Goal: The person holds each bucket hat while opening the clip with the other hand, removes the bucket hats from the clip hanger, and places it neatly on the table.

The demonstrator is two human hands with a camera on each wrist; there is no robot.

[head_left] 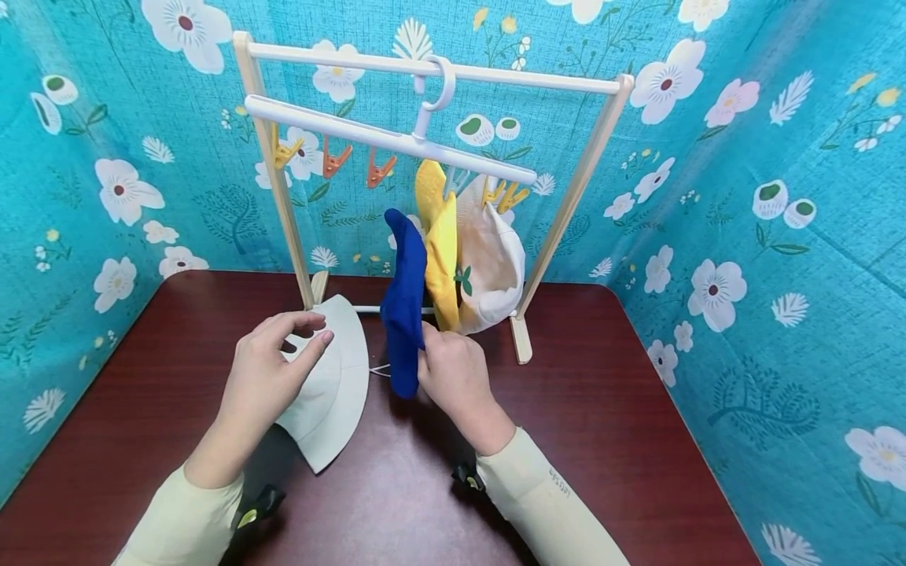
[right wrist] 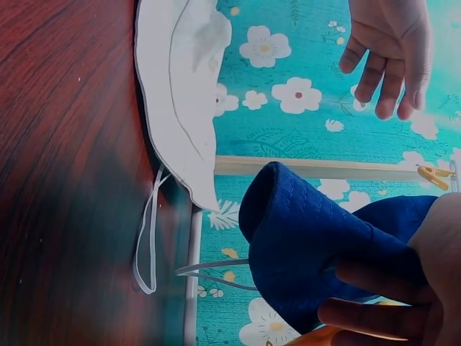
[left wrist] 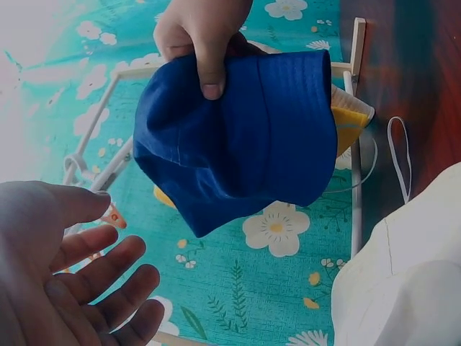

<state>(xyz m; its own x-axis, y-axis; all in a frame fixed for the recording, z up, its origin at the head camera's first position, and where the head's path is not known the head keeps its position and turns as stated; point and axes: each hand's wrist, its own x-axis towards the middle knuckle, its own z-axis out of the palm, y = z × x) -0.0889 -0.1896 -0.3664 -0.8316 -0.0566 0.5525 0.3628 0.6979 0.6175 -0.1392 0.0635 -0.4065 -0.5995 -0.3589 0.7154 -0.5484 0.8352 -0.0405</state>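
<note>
A blue bucket hat (head_left: 406, 295) is gripped by my right hand (head_left: 456, 373); in the left wrist view the thumb presses on the crown of this blue hat (left wrist: 238, 137). The hat is held up in front of the rack, with a thin cord beside it. My left hand (head_left: 272, 365) holds nothing, its fingers apart and loosely bent, above a white brimmed hat (head_left: 343, 393) on the table. Behind the blue hat hang a yellow hat (head_left: 442, 251) and a cream hat (head_left: 495, 259), both by clips on a white hanger (head_left: 340, 128).
The hanger hooks over the top bar of a wooden rack (head_left: 524, 77). Toward its left end hang a yellow clip (head_left: 286, 149) and orange clips (head_left: 336, 161). The dark red table (head_left: 602, 440) meets a blue flowered cloth (head_left: 778, 251) behind and at the sides.
</note>
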